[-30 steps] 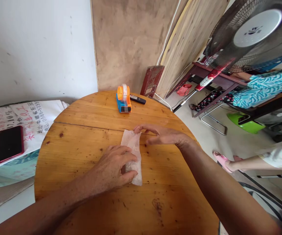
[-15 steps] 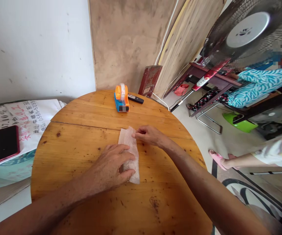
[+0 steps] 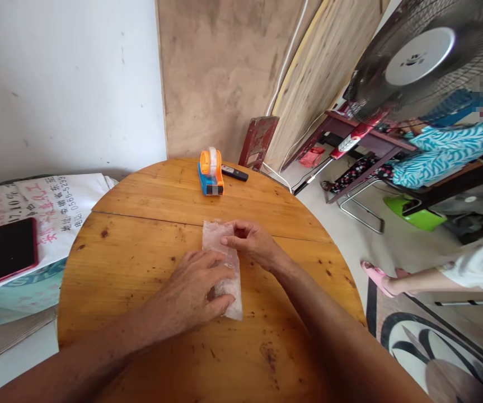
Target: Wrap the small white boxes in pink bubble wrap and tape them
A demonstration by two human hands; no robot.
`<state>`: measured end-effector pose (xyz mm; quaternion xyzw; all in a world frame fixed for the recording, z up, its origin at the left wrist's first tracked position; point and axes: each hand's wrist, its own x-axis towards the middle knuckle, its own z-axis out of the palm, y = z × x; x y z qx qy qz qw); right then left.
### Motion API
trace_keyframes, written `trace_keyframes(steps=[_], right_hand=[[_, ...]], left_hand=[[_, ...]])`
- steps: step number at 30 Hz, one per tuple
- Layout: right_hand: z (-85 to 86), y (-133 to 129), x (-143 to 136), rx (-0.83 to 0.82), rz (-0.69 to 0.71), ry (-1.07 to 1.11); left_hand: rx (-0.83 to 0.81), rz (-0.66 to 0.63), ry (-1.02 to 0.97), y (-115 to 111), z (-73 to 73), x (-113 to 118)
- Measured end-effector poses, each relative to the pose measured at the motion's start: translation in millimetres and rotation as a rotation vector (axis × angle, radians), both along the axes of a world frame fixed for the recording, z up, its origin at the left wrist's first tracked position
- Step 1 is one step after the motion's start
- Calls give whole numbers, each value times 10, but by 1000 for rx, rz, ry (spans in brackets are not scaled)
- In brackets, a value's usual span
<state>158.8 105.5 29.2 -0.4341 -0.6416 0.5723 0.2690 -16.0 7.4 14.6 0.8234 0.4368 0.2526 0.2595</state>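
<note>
Head view: hands partly hide translucent wrap.

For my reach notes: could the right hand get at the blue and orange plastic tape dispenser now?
Probably yes: nothing visible blocks the right hand from the dispenser, though that hand is at the long, translucent, whitish strip.

A plastic packet lies on the surface under the left hand and right hand, a tape dispenser and handheld device behind it, a phone on a sack to the left, a fan to the right.
</note>
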Motion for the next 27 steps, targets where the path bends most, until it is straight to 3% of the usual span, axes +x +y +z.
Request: trace_keyframes(steps=[6, 10, 15, 20, 23, 27], right_hand=[[-200, 117, -27, 81, -62, -78], [-307, 197, -19, 136, -55, -81], [-355, 206, -36, 305, -86, -205], [-369, 195, -87, 483, -122, -374], [-374, 196, -108, 462, -130, -355], [-354, 203, -127, 286, -115, -158]], left_hand=[[9, 10, 2, -5, -7, -7], [100, 3, 52, -31, 28, -8], [228, 22, 108, -84, 66, 8], [218, 12, 144, -109, 110, 9], [166, -12, 142, -106, 118, -3], [76, -6, 113, -96, 98, -6]])
